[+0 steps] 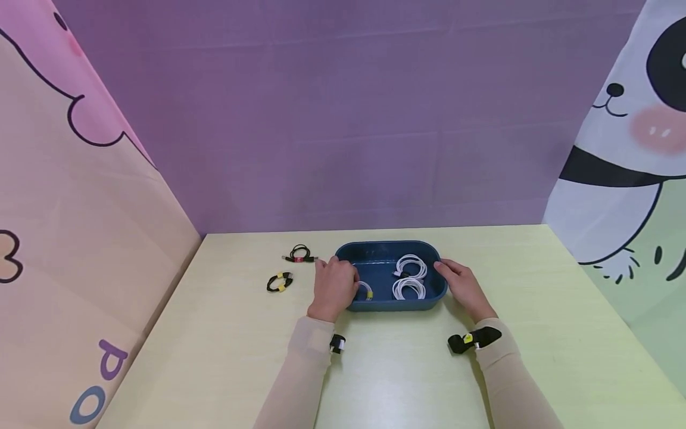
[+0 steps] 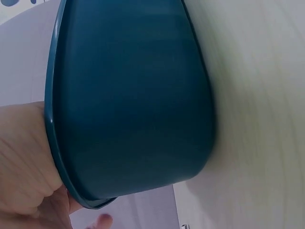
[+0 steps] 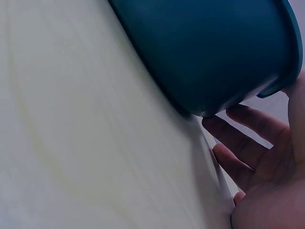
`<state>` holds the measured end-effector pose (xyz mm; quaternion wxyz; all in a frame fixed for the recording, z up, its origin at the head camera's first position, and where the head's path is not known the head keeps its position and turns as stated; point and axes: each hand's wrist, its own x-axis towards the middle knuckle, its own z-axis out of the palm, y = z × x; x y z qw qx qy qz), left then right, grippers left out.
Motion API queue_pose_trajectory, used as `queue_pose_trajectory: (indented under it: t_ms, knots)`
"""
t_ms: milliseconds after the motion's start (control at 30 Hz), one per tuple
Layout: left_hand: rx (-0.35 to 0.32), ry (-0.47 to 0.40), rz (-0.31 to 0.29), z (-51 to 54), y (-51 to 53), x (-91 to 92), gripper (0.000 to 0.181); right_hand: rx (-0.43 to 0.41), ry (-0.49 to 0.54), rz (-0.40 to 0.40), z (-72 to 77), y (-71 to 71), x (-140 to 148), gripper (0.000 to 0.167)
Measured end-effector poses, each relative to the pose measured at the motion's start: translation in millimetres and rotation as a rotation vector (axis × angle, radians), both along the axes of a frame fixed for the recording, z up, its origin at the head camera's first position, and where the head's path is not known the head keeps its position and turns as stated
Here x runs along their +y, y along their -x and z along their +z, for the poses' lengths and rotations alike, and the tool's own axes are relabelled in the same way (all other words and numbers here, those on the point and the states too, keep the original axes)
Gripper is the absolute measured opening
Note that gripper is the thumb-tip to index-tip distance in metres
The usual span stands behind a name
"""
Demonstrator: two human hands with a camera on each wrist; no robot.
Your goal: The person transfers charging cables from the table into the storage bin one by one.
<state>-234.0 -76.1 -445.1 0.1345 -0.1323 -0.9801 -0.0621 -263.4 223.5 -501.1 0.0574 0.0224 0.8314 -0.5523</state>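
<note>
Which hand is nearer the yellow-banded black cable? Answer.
Left. The left hand is right of the yellow-banded cable, at the blue tray; the right hand is farther, at the tray's right end.

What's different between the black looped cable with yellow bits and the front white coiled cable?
The black looped cable with yellow bits lies on the pale yellowish table; the front white coiled cable sits inside the blue plastic bin. The black loop looks smaller; the white coil looks bigger. Both are curled into rings.
</note>
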Motion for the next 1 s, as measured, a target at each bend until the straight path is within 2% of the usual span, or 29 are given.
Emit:
queue_pose_trajectory:
  t_ms: [167,467,700,1000]
  knots:
    - [0.010,0.004,0.014,0.2,0.1,1.4,0.013,0.004,0.002,0.001,-0.8,1.6,0.4,0.073]
    - [-0.015,-0.002,0.023,-2.8,0.4,2.1,0.014,0.003,-0.005,0.005,-3.1,2.6,0.0,0.073]
    - [0.031,0.020,0.015,-5.7,-0.4,1.1,0.016,0.029,-0.027,0.015,-2.0,1.7,0.9,0.073]
    - [-0.011,0.005,0.018,-3.3,-1.5,2.0,0.014,0.022,-0.034,0.015,-1.2,1.2,0.5,0.073]
